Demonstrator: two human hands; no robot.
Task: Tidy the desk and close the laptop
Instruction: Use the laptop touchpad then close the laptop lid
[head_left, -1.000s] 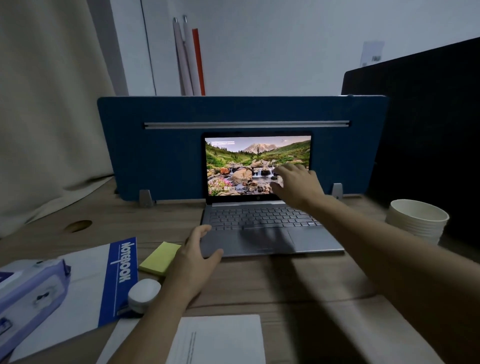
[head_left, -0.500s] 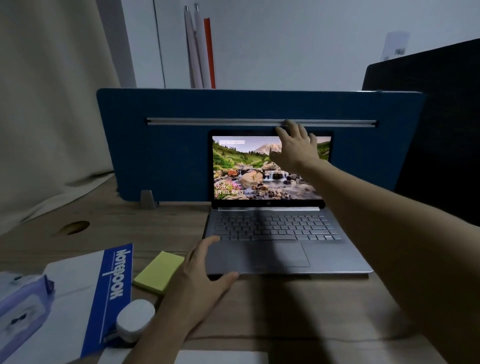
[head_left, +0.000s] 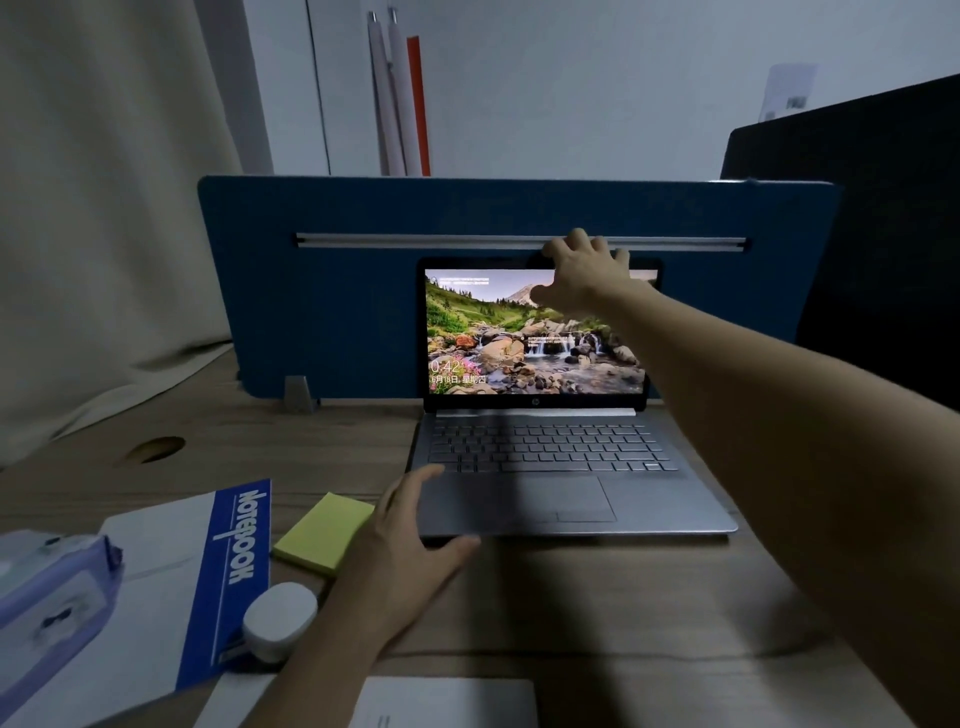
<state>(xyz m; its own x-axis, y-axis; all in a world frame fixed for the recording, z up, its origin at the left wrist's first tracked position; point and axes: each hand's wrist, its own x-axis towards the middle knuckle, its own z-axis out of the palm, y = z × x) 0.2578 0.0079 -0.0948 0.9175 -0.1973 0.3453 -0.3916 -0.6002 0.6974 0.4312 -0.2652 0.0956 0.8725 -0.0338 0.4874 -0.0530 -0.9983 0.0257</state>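
Observation:
A silver laptop (head_left: 561, 467) stands open on the wooden desk (head_left: 597, 613), its screen showing a mountain stream picture. My right hand (head_left: 584, 278) grips the top edge of the screen, fingers curled over it and thumb on the front. My left hand (head_left: 410, 545) rests on the laptop's front left corner, thumb under the edge and fingers on the palm rest. Left of the laptop lie a yellow sticky-note pad (head_left: 324, 532), a white and blue notebook (head_left: 208, 582) and a small white rounded object (head_left: 280, 618).
A blue divider panel (head_left: 322, 291) with a metal rail stands right behind the screen. A purple-trimmed pouch (head_left: 47, 597) lies at the far left. White paper (head_left: 441, 701) sits at the front edge. A cable hole (head_left: 156, 448) opens in the desk at left.
My right hand has risen from in front of the screen to its top edge and taken hold of it. The view has moved closer to the laptop. My left hand stays at the front corner.

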